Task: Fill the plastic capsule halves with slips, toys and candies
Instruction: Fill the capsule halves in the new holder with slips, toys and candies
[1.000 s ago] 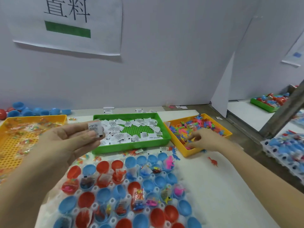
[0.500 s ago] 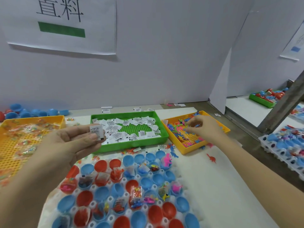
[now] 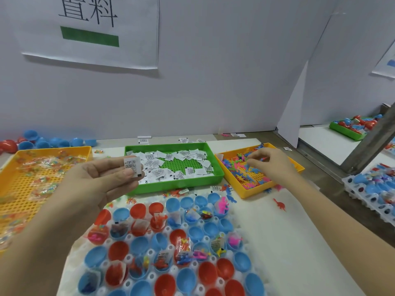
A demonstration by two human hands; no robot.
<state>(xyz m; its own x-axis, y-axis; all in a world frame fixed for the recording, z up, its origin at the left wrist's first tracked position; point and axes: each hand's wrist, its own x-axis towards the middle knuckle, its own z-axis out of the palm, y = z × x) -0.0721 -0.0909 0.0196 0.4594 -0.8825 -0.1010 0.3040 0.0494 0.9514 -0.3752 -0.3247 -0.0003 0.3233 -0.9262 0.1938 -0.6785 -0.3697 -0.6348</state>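
Note:
Blue and red capsule halves (image 3: 183,242) stand in a white holder tray (image 3: 265,248) in front of me; several hold slips, small toys or candy bags. My left hand (image 3: 100,180) hovers above the tray's left side and pinches a white paper slip (image 3: 132,166) between thumb and fingers. A green tray (image 3: 215,165) of slips sits behind it. My right hand (image 3: 269,165) reaches into the orange tray (image 3: 243,194) of small colourful toys, fingers curled down among them; what it grips is hidden.
A large orange tray (image 3: 12,167) with candy bags lies at the left. Loose blue and red halves (image 3: 42,142) line the back wall. A red toy (image 3: 280,205) lies on the table. Another filled holder (image 3: 374,189) sits at the right, past a metal post (image 3: 369,139).
My right hand moved from the toy tray's near edge farther back into it. My left hand still holds the slip in about the same place.

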